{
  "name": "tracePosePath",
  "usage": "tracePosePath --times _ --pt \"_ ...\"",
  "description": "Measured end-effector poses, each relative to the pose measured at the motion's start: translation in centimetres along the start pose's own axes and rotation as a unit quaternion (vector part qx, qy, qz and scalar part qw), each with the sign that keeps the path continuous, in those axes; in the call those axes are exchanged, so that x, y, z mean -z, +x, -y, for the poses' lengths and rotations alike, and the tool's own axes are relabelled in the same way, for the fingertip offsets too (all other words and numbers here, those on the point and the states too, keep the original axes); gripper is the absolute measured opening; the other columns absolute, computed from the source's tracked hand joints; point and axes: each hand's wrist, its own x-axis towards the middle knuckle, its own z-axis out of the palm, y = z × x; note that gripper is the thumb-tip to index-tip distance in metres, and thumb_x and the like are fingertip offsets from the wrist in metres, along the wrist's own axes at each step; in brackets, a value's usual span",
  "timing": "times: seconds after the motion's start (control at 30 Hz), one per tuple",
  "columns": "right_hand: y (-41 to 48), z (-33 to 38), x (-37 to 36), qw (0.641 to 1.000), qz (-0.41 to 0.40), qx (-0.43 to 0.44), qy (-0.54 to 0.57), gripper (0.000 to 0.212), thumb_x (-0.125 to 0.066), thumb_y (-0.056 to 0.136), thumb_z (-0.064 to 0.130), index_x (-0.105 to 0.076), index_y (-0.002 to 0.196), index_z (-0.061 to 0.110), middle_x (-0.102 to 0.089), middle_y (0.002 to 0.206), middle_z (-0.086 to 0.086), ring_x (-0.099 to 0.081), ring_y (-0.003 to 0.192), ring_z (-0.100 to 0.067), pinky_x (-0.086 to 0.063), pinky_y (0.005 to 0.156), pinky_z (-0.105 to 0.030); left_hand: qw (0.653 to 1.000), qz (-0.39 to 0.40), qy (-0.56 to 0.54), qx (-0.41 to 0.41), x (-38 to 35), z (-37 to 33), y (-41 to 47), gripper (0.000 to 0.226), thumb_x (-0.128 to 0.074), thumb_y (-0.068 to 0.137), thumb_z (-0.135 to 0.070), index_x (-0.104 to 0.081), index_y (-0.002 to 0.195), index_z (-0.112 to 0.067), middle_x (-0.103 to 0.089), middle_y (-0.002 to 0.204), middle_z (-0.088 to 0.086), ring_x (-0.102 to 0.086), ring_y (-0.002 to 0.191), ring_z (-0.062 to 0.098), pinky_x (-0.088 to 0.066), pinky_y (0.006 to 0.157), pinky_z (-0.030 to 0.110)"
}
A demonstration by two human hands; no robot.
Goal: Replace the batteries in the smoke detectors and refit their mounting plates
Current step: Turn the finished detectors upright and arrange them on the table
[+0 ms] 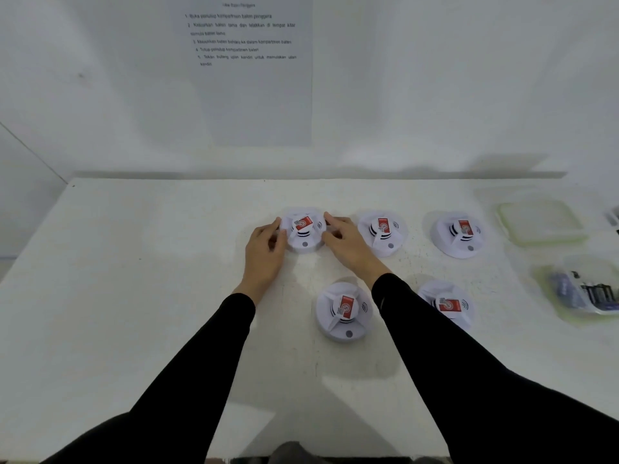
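Several white round smoke detectors with red labels lie on the white table (150,296). My left hand (264,249) and my right hand (345,242) grip the far-left detector (303,231) by its two sides, fingers curled round its rim. It rests on the table. To its right lie a second detector (382,232) and a third detector (457,234). In the near row are one detector (343,311) and another (447,304), partly hidden by my right sleeve.
A clear lidded plastic container (541,222) sits at the far right. Nearer, a clear tub (582,293) holds batteries. An instruction sheet (248,61) hangs on the wall behind the table. The table's left edge runs along an open gap.
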Motion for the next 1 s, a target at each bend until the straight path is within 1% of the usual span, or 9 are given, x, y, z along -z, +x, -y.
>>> tracePosePath --times 0.1,0.2,0.37,0.5,0.6,0.7,0.83,0.93,1.0 --pt "-1.0 1.1 1.5 1.0 -0.004 0.007 0.022 0.043 -0.043 0.099 0.012 -0.046 0.142 0.019 -0.042 0.138 0.001 -0.052 0.11 -0.011 -0.038 0.088 -0.017 0.997 -0.061 -0.055 0.014 0.1 -1.3 -0.5 0.035 -0.049 0.103 -0.021 -0.056 0.137 -0.014 -0.049 0.126 -0.001 -0.056 0.097 -0.001 -0.038 0.082 0.002" --pt "-2.4 1.2 5.1 0.996 -0.055 0.028 0.06 0.038 -0.044 0.095 0.005 -0.061 0.122 0.026 -0.053 0.127 0.002 -0.061 0.104 -0.015 -0.044 0.071 -0.007 0.99 -0.092 -0.1 -0.026 -1.0 -3.6 -1.6 0.024 -0.052 0.101 -0.017 -0.063 0.122 -0.019 -0.058 0.122 -0.003 -0.059 0.092 -0.006 -0.043 0.077 0.004" --pt "-3.1 -1.2 12.3 0.991 -0.132 0.009 0.015 0.036 -0.047 0.095 0.005 -0.06 0.126 0.018 -0.051 0.132 -0.002 -0.053 0.088 0.001 -0.043 0.066 -0.009 0.992 0.11 -0.066 0.003 -5.4 -7.9 -2.8 0.021 -0.055 0.1 -0.026 -0.06 0.121 -0.027 -0.067 0.113 -0.001 -0.067 0.091 0.014 -0.052 0.086 0.024" --pt "-2.5 -2.8 14.3 0.996 -0.05 -0.061 -0.044 0.055 -0.061 0.094 0.024 -0.042 0.144 0.013 -0.028 0.148 -0.006 -0.049 0.116 -0.015 -0.041 0.089 -0.023 0.978 0.184 0.04 0.093 -8.7 -9.1 -1.8 0.042 -0.052 0.101 -0.025 -0.048 0.14 -0.011 -0.061 0.126 0.007 -0.064 0.111 0.025 -0.05 0.098 0.036" --pt "-1.9 -3.5 14.5 0.991 0.031 -0.098 -0.085 0.074 -0.067 0.089 0.036 -0.032 0.149 0.012 -0.017 0.151 -0.005 -0.032 0.137 -0.021 -0.032 0.105 -0.031 0.97 0.189 0.094 0.122 -10.4 -9.4 -1.3 0.021 -0.048 0.102 -0.027 -0.06 0.11 -0.012 -0.062 0.1 0.009 -0.062 0.096 0.026 -0.049 0.089 0.037" --pt "-1.2 -4.5 14.5 0.992 0.051 -0.065 -0.098 0.067 -0.074 0.081 0.034 -0.045 0.139 0.016 -0.033 0.141 -0.005 -0.043 0.125 -0.02 -0.04 0.102 -0.03 0.979 0.158 0.079 0.099 -11.8 -9.9 -1.2 0.012 -0.052 0.099 -0.025 -0.058 0.098 -0.015 -0.056 0.092 0.005 -0.053 0.086 0.021 -0.038 0.074 0.028" --pt "-1.0 -5.3 15.0 0.998 0.023 -0.03 0.04 0.062 -0.077 0.081 0.015 -0.04 0.13 0.01 -0.055 0.122 -0.007 -0.057 0.093 -0.009 -0.049 0.072 -0.015 0.983 0.147 -0.054 0.093 -12.4 -10.0 -1.2 0.04 -0.062 0.096 -0.026 -0.054 0.136 -0.019 -0.061 0.123 0.001 -0.058 0.109 0.014 -0.048 0.093 0.028" --pt "-1.0 -5.9 15.0 0.998 0.014 -0.003 0.053 0.066 -0.077 0.081 0.014 -0.034 0.132 0.013 -0.057 0.117 -0.008 -0.059 0.09 -0.009 -0.051 0.069 -0.016 0.974 0.196 -0.083 0.077 -11.7 -8.8 -0.5 0.047 -0.067 0.094 -0.032 -0.054 0.138 -0.025 -0.066 0.125 0.004 -0.063 0.114 0.015 -0.05 0.103 0.036" --pt "-1.1 -6.2 14.9 0.998 0.026 0.027 0.052 0.07 -0.075 0.082 0.015 -0.031 0.136 0.019 -0.058 0.113 -0.008 -0.059 0.089 -0.013 -0.053 0.072 -0.019 0.97 0.21 -0.093 0.074 -11.1 -8.3 -0.5 0.046 -0.07 0.092 -0.032 -0.055 0.134 -0.026 -0.068 0.12 0.005 -0.066 0.111 0.013 -0.052 0.098 0.03"
